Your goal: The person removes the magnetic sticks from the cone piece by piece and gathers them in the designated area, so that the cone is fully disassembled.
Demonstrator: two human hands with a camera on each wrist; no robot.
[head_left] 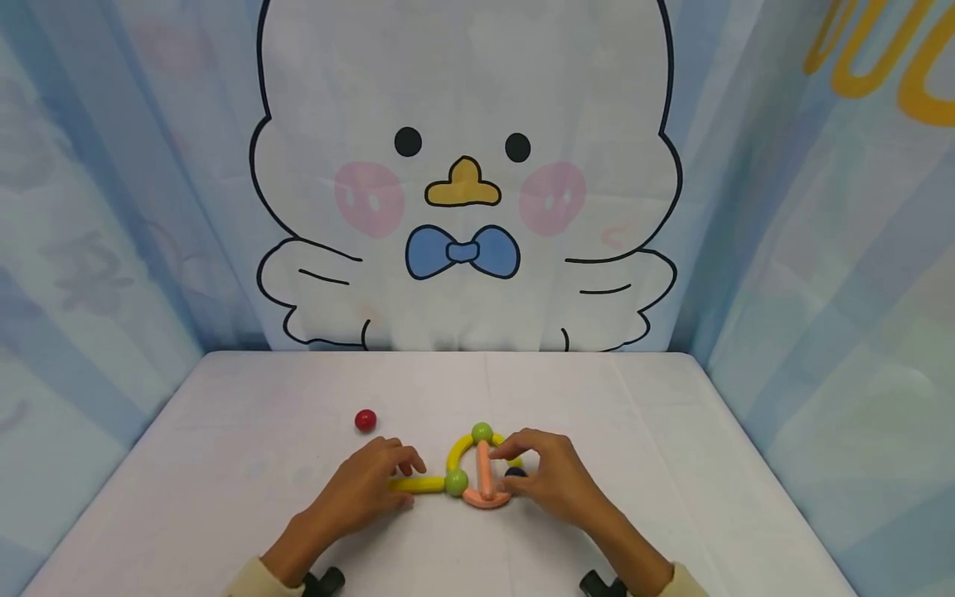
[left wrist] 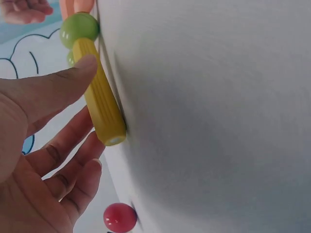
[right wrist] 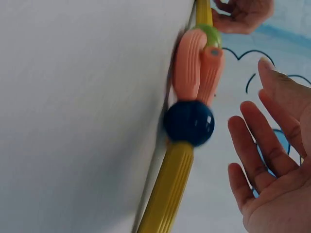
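A ring-shaped toy of plastic sticks and balls lies on the table. It has curved yellow sticks (head_left: 455,452), green balls (head_left: 456,482), a curved orange stick (head_left: 487,501) and a dark blue ball (right wrist: 188,123). A straight orange stick (head_left: 484,468) crosses its middle. From the left green ball runs a straight yellow stick (left wrist: 104,102), which my left hand (head_left: 369,481) pinches between thumb and fingers. Beside the blue ball, my right hand (head_left: 552,477) has its fingers spread and holds nothing. Another yellow stick (right wrist: 170,189) leads off that ball, mostly covered by this hand in the head view.
Behind my left hand, a loose red ball (head_left: 366,420) sits on the white tabletop (head_left: 246,448). A printed curtain (head_left: 462,315) hangs along the back edge, with more curtain at both sides.
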